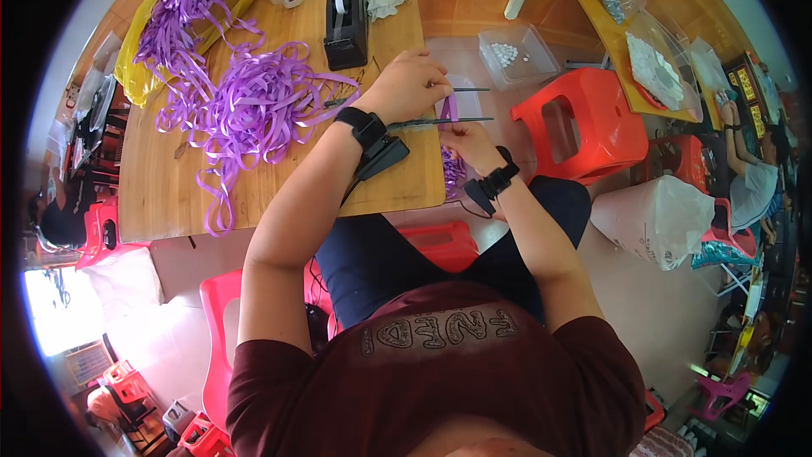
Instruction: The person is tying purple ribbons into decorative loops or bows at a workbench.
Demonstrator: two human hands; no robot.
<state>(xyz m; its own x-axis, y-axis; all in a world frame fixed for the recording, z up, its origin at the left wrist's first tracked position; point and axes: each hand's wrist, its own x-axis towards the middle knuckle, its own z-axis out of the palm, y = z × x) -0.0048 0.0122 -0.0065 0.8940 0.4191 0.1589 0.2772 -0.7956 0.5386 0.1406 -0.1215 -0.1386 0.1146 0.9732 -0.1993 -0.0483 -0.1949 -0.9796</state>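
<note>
Ribbon (262,100) in shiny purple is lying in a loose, tangled heap on the table (161,190), its loops trailing toward the near edge, and more is spilling from a yellow bag (127,72) at the table's far left corner. I am seeing a short, flat stretch of it at the table's right edge, showing between two slim dark rods (472,119) that are jutting past that edge. The left hand (414,85) is curling its fingers beside this stretch, and the right hand (474,144) is bending its own near the closer rod, just off the table; I cannot tell whether either is pinching the ribbon. A black tape dispenser (345,30) is standing toward the table's far side, and open room is running between its right edge and a red stool (596,123).
</note>
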